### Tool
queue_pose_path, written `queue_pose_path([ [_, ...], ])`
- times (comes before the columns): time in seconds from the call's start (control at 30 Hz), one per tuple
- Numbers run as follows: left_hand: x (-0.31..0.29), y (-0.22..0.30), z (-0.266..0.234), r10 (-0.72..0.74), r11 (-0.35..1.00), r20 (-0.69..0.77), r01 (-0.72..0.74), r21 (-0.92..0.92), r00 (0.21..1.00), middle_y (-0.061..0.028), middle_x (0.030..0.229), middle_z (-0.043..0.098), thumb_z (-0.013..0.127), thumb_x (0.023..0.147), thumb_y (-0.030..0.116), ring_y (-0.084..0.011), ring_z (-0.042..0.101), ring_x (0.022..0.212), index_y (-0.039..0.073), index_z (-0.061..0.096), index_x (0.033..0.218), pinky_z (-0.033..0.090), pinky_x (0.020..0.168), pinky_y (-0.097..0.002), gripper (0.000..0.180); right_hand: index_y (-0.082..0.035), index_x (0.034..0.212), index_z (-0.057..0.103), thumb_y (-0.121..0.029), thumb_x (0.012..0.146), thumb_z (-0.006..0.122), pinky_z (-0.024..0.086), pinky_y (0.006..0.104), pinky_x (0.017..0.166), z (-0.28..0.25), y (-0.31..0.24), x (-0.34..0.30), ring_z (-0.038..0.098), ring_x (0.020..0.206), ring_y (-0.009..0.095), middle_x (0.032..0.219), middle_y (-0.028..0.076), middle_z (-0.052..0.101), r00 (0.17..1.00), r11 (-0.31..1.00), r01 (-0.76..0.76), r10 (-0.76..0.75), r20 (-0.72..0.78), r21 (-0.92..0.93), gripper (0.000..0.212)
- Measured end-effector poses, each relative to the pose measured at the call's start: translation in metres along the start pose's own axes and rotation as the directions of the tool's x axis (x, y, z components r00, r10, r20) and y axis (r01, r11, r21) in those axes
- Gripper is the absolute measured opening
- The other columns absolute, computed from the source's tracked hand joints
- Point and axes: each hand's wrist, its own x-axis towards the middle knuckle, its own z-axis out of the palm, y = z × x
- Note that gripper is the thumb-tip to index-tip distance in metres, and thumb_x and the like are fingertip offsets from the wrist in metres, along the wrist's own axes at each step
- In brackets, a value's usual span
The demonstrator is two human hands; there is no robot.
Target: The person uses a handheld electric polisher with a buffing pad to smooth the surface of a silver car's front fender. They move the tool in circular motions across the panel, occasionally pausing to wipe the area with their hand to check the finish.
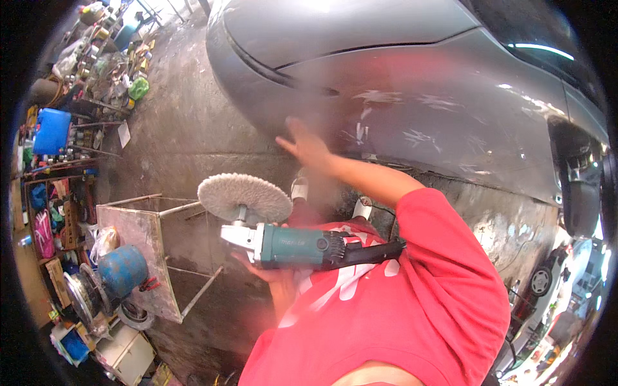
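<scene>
Polisher (293, 247) before torso (386, 315), car (425, 83) beyond, stand (143, 225) at left, shelves (69, 225) farther left

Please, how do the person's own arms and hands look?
The right hand is bare, with no glove or watch visible; its loose red sleeve is short, ending near the elbow. The left hand also shows no glove, but is partly hidden.

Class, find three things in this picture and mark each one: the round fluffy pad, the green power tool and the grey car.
Round fluffy pad (246, 195): head view, on its disc.
Green power tool (293, 247): head view, on its housing.
Grey car (412, 90): head view, on its bodywork.
</scene>
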Motion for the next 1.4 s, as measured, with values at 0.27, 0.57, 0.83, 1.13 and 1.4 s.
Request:
queue_pose_path([
  [0.27,0.036,0.046,-0.013,-0.001,0.999,0.004,0.001,0.035,1.000,-0.0192,0.113,0.064,0.031,0.087,0.075,-0.0365,0.061,0.103,0.009,0.056,0.126,0.045,0.097,-0.0552,0.081,-0.018,0.146,0.034,-0.019,0.088,0.055,0.031,0.0453,0.111,0.112,-0.060,0.012,0.041,0.132,0.036,0.136,0.021,0.046,0.995,0.681,-0.005,0.079,-0.066,0.732,0.062],
  [0.57,0.070,0.057,-0.012,-0.308,0.945,0.202,0.323,-0.047,0.930,-0.0197,0.113,0.062,0.034,0.081,0.082,-0.0377,0.059,0.105,0.010,0.058,0.124,0.042,0.098,-0.0544,0.087,-0.013,0.144,0.042,-0.040,0.100,0.046,0.040,0.0343,0.100,-0.078,-0.059,0.090,0.053,0.116,0.017,0.129,0.005,0.059,0.960,-0.768,-0.279,-0.235,0.152,0.576,0.052],
  [0.83,0.093,0.039,0.016,-0.338,0.893,0.517,0.442,-0.087,0.787,-0.0199,0.120,0.057,0.041,0.087,0.071,-0.0388,0.057,0.106,0.014,0.048,0.131,0.040,0.096,-0.0587,0.072,-0.010,0.150,0.026,-0.040,0.098,0.045,0.039,0.0332,0.102,-0.204,0.020,-0.011,0.048,0.118,0.018,0.141,0.009,0.040,0.938,-0.874,-0.307,-0.346,-0.038,0.376,0.062],
  [1.13,0.100,0.040,0.026,-0.445,0.867,0.563,0.492,0.076,0.697,-0.0200,0.122,0.056,0.040,0.087,0.071,-0.0391,0.056,0.107,0.015,0.047,0.132,0.041,0.096,-0.0590,0.073,-0.011,0.147,0.036,-0.041,0.102,0.033,0.041,0.0336,0.098,-0.281,0.072,0.007,0.044,0.123,0.020,0.136,0.013,0.048,0.967,-0.429,0.255,0.096,-0.237,0.867,0.053],
  [1.4,0.105,0.039,0.029,-0.508,0.842,0.570,0.512,0.171,0.646,-0.0200,0.124,0.054,0.040,0.087,0.071,-0.0394,0.056,0.108,0.015,0.046,0.134,0.041,0.095,-0.0594,0.073,-0.008,0.149,0.031,-0.040,0.100,0.041,0.040,0.0293,0.092,-0.251,0.056,-0.062,0.051,0.103,0.014,0.129,0.008,0.054,0.966,-0.635,0.256,0.195,-0.169,0.729,0.059],
])
